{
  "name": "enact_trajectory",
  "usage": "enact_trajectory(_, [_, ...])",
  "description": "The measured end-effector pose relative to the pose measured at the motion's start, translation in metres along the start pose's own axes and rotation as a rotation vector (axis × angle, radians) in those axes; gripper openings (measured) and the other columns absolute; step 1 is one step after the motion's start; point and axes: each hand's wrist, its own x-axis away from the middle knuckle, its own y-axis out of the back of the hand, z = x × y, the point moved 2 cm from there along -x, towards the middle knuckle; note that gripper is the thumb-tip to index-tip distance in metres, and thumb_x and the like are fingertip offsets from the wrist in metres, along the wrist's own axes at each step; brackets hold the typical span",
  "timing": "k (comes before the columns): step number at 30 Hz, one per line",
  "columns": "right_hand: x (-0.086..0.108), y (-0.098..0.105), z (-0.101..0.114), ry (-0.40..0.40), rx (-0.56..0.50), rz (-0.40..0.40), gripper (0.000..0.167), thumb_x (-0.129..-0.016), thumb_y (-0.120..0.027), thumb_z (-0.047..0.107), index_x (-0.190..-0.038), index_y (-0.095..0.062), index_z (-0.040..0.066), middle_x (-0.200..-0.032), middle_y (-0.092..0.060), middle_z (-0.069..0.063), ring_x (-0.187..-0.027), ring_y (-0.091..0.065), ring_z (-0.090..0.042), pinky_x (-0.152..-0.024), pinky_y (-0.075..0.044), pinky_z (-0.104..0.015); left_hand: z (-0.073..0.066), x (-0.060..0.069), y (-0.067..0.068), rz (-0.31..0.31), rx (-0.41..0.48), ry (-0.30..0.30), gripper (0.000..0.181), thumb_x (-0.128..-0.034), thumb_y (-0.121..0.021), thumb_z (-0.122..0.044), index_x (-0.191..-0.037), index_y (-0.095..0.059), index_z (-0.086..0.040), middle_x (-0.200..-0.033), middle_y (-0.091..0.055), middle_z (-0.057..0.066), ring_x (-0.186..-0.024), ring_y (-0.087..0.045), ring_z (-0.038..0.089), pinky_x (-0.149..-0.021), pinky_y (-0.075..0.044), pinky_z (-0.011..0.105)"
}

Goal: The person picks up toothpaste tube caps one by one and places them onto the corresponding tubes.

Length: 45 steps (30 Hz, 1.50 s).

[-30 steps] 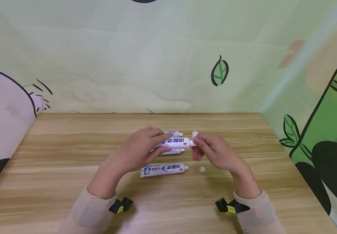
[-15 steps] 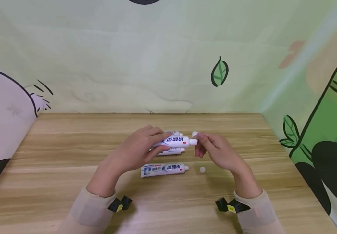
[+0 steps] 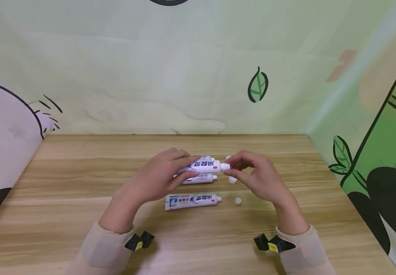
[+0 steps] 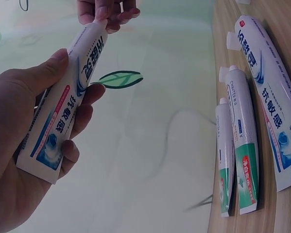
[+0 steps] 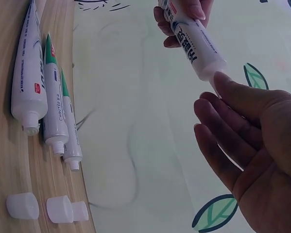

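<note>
The left hand (image 3: 158,173) grips a white and blue toothpaste tube (image 4: 62,111) above the table, its capped end to the right. At that end the thumb and a finger of the right hand (image 3: 259,173) pinch the white cap (image 3: 224,166); the other fingers are spread in the right wrist view. Beneath the held tube lie two green-and-white tubes (image 5: 55,104) (image 5: 70,121), partly hidden by it in the head view. Nearer the person lies another blue and white tube (image 3: 192,201) with its nozzle bare.
A loose white cap (image 3: 238,201) lies right of the nearest tube. Two more loose caps (image 5: 60,209) (image 5: 80,211) stand by the green-and-white tubes. The wooden table (image 3: 81,160) meets a printed backdrop (image 3: 132,76) at its far edge.
The right hand's fingers have loosened and spread, then come back to the cap of the held tube. A loose cap behind the right hand shows more now. The left hand has barely moved.
</note>
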Motion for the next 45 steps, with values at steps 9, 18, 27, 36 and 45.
enact_trajectory(9, [-0.0018,-0.0008,-0.0007,-0.028,-0.005,0.087,0.007,-0.097,-0.073,0.012,-0.103,-0.076,0.012,-0.088,-0.075,-0.001,-0.078,-0.069,-0.012,-0.068,-0.057,-0.027,-0.0019,-0.0006,-0.0003,0.017,-0.020,0.001,0.042,-0.1028,-0.066,-0.034,-0.140,-0.066,-0.014,-0.113,-0.073,0.001,-0.102,-0.066,0.017,-0.091,-0.056,0.036])
enact_trajectory(18, [0.0000,-0.0033,-0.0036,-0.035,-0.015,0.152,0.015,-0.105,-0.061,0.010,-0.098,-0.074,0.009,-0.086,-0.073,-0.001,-0.079,-0.069,-0.012,-0.074,-0.060,-0.030,-0.0045,-0.0015,-0.0036,0.005,-0.008,-0.030,0.042,-0.1038,-0.064,-0.034,-0.139,-0.066,-0.012,-0.115,-0.073,0.001,-0.103,-0.066,0.017,-0.092,-0.056,0.035])
enact_trajectory(27, [0.0006,0.0010,-0.0026,-0.085,-0.031,0.162,0.021,-0.109,-0.053,0.015,-0.108,-0.072,0.007,-0.089,-0.072,-0.005,-0.083,-0.070,-0.014,-0.080,-0.062,-0.035,-0.0024,-0.0012,-0.0020,0.012,0.019,0.002,0.042,-0.1021,-0.067,-0.034,-0.139,-0.067,-0.014,-0.113,-0.073,0.001,-0.100,-0.065,0.016,-0.088,-0.056,0.035])
enact_trajectory(36, [0.0010,0.0024,-0.0041,-0.041,0.000,0.113,0.023,-0.093,-0.079,0.017,-0.115,-0.071,0.018,-0.093,-0.073,0.006,-0.084,-0.068,-0.013,-0.077,-0.059,-0.029,-0.0011,0.0001,-0.0019,0.038,0.016,0.027,0.043,-0.1027,-0.066,-0.035,-0.139,-0.067,-0.014,-0.115,-0.072,0.001,-0.099,-0.064,0.016,-0.087,-0.056,0.035])
enact_trajectory(45, [0.0004,0.0019,-0.0020,0.033,0.007,0.057,0.019,-0.092,-0.079,0.009,-0.109,-0.073,0.014,-0.093,-0.073,0.002,-0.081,-0.068,-0.012,-0.073,-0.059,-0.028,0.0005,0.0001,-0.0012,0.010,0.006,-0.004,0.042,-0.1036,-0.064,-0.035,-0.139,-0.067,-0.013,-0.115,-0.073,0.001,-0.101,-0.066,0.016,-0.089,-0.056,0.036])
